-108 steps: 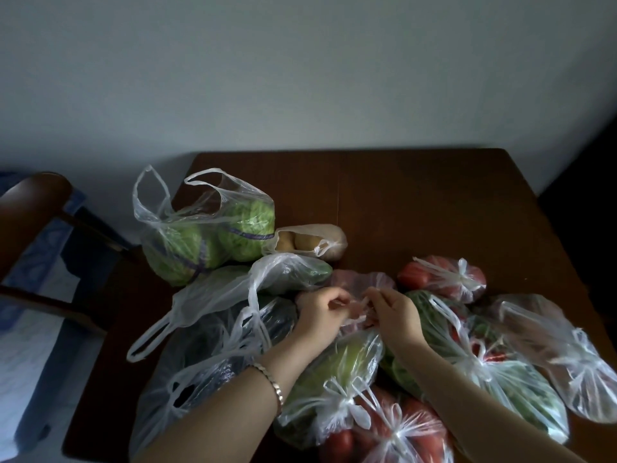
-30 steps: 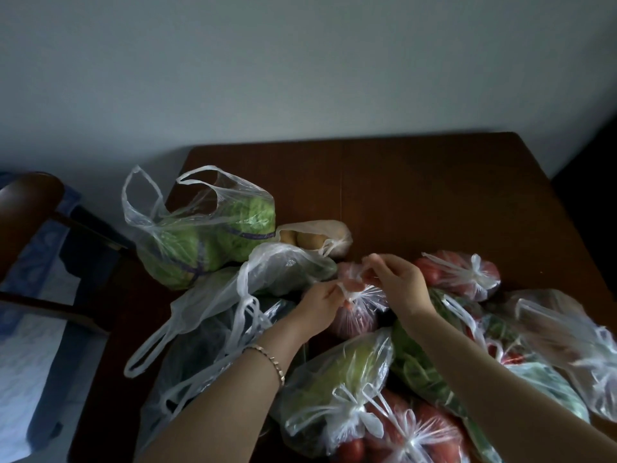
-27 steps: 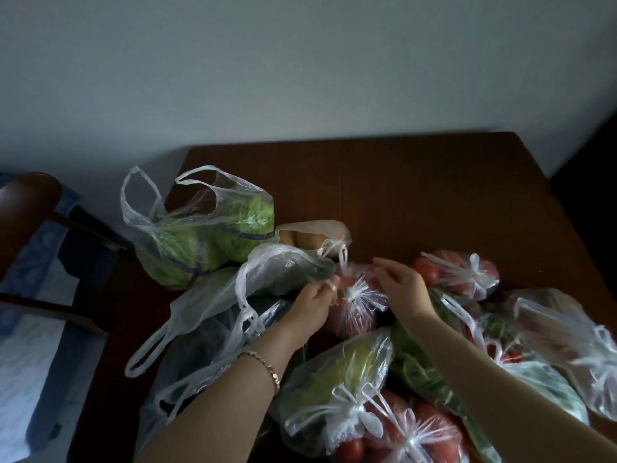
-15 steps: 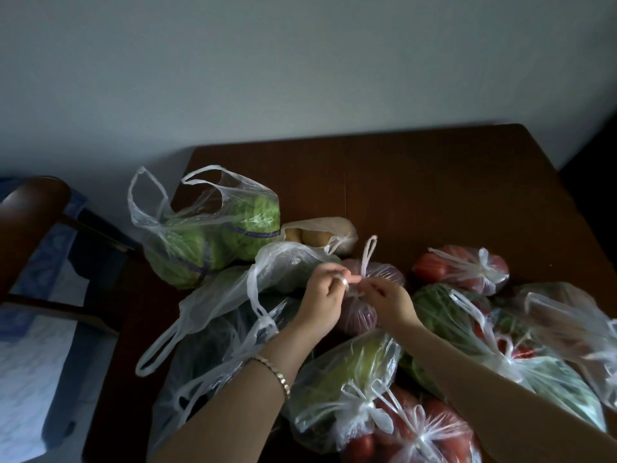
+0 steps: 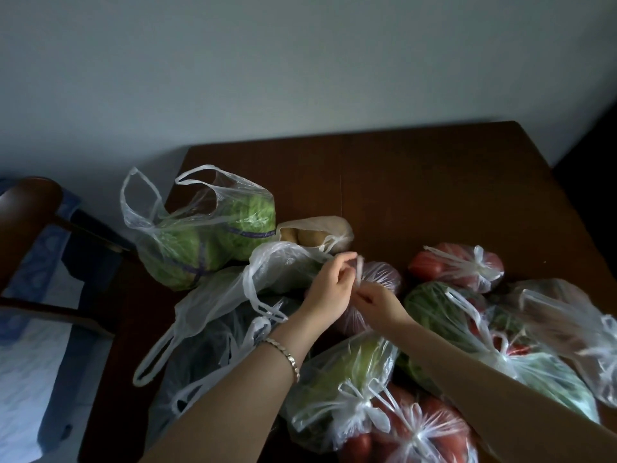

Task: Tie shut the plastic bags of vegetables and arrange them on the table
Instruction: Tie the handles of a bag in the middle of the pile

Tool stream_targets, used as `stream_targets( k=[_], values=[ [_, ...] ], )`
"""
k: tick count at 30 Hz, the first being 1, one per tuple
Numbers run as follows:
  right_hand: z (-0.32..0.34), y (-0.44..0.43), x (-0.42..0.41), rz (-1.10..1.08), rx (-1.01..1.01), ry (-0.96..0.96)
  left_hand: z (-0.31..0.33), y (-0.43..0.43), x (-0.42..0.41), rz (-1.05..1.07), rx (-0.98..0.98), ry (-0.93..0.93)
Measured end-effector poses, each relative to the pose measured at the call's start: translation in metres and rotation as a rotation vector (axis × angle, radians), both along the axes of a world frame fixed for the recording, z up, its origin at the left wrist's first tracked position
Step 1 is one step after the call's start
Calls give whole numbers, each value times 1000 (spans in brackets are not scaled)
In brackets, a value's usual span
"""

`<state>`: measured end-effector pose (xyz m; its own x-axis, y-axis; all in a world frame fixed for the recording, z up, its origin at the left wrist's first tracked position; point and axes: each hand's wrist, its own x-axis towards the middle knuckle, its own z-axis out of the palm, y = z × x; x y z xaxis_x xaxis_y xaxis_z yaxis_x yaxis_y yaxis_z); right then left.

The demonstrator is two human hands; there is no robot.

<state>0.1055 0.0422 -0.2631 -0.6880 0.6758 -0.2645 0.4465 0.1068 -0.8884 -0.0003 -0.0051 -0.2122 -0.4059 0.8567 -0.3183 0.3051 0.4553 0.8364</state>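
Pinkish bag beneath both hands

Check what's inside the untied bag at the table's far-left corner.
The untied bag holds at least two pale green leafy heads, each wrapped by a purple band. Anything beneath them is covered, so I cannot tell.

Green cabbages, red tomatoes, dark brown table
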Motion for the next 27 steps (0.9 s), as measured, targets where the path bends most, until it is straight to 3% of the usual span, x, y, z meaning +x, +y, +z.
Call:
stream_targets(
  k=[2, 7, 10, 13, 15, 20, 23, 27],
  values=[
    [0, -1, -2, -92, -83, 11, -9, -3, 1, -53, -79, 48],
    [-1, 2, 0, -308, -256, 36, -30, -14, 6, -209, -149, 474],
    [0, 3, 2, -393, -216, 54, -39, -18, 5, -205, -47, 376],
    [-2, 5, -1, -452, -187, 33, -37, -19, 3, -65, 61, 185],
    [-2, 6, -6, -472, -148, 5, -35, -16, 5, -10, 75, 182],
    [-2, 9, -13, -484, -81, -43, -34, -11, 5, 54, -18, 183],
    [4, 8, -11, -463, -104, -41, -36, -9, -1, 128, -87, 84],
    [8, 3, -2, -213, 75, -28, -38, -5, -9, 195, -213, -79]
  ],
)
